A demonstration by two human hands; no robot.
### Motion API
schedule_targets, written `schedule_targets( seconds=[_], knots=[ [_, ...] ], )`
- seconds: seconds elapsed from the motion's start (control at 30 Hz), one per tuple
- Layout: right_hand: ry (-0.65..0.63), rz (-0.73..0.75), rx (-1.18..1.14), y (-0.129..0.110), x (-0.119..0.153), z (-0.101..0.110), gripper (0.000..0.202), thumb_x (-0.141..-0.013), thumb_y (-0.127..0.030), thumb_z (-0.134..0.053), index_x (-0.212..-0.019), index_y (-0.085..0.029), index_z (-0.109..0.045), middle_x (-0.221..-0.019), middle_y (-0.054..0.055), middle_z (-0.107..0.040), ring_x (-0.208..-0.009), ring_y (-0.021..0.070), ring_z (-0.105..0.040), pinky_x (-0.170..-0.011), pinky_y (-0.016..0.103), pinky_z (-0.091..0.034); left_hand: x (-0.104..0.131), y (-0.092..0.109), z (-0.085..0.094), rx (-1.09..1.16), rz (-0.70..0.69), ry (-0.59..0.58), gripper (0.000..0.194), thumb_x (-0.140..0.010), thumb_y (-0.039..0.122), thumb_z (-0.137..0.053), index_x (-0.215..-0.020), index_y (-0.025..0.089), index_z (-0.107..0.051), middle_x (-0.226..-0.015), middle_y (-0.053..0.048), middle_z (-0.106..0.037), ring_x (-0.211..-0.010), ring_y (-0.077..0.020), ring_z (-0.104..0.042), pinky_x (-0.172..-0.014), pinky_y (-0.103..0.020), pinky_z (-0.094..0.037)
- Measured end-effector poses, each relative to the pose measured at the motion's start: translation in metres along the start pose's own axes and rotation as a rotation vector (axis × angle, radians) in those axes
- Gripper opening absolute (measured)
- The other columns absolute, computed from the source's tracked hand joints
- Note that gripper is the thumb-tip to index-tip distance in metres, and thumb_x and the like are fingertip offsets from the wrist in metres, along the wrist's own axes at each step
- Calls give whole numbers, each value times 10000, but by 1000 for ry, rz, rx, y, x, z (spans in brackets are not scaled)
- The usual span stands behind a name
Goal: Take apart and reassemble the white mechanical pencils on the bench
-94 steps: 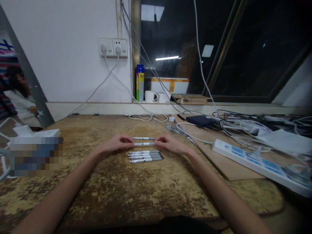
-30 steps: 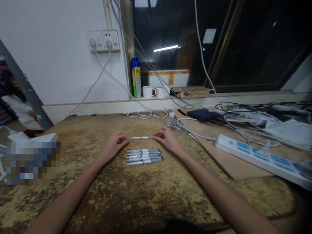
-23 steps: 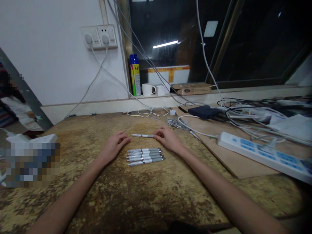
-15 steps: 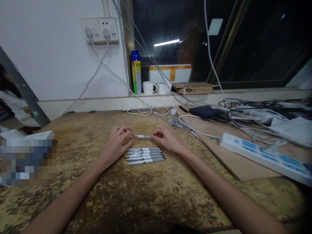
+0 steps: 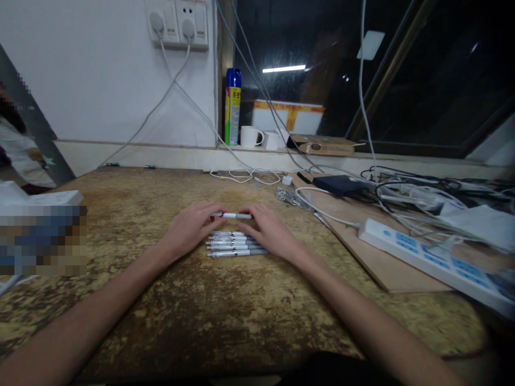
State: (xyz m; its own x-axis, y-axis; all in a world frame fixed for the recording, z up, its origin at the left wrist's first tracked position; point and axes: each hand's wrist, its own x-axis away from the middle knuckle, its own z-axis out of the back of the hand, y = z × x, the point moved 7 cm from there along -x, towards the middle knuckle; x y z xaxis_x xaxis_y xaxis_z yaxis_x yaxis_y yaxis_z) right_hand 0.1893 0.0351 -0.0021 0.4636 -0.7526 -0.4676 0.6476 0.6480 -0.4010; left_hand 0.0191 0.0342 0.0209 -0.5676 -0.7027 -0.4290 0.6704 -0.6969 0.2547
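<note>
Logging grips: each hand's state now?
Left hand: closed on a slim white-and-grey pen.
Right hand: around the pen's grey end; grip cannot be told.

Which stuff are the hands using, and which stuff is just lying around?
Being used:
- the single pen between the left hand and right hand
- the row of pens beside it, nearer the camera

Just lying around:
- white mug
- spray can
- cardboard box
- power strip
- crinkly plastic bag

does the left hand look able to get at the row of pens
Probably yes: the row of pens lies close beside the left hand, left ends uncovered, though that hand holds another pen.
</note>
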Motion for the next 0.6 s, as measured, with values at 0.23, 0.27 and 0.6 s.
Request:
schedule_targets(
  seconds=[0.23, 0.27, 0.6],
  knots=[
    [-54, 44, 410, -10, 0, -7, 188, -1019, -125, -418, -1126, -146, -571, -1126, 131, -689, -1089, 279, -595, -959, 393, -402, 0, 21, 2, -176, -95, 23, 345, -1074, 408, -403, -1216, 217, -652, -1170, -60, -697, -1109, -232, -630, -969, -357, -447],
    [-52, 42, 442, -11, 0, -5, 190, -1005, -102, -428, -1131, -143, -565, -1125, 131, -690, -1078, 280, -602, -950, 388, -405, -1, 25, 3, -213, -99, 19, 348, -1079, 399, -388, -1201, 210, -653, -1143, -59, -700, -1086, -229, -637, -952, -350, -452],
    [-47, -33, 488, -26, 0, 14, 268, -884, 15, -486, -1055, -163, -592, -1054, 116, -719, -944, 259, -632, -801, 335, -424, -3, 48, 8, -428, 64, 17, 328, -1087, 343, -346, -1026, 206, -638, -996, -57, -740, -904, -238, -681, -657, -304, -404]
  ],
)
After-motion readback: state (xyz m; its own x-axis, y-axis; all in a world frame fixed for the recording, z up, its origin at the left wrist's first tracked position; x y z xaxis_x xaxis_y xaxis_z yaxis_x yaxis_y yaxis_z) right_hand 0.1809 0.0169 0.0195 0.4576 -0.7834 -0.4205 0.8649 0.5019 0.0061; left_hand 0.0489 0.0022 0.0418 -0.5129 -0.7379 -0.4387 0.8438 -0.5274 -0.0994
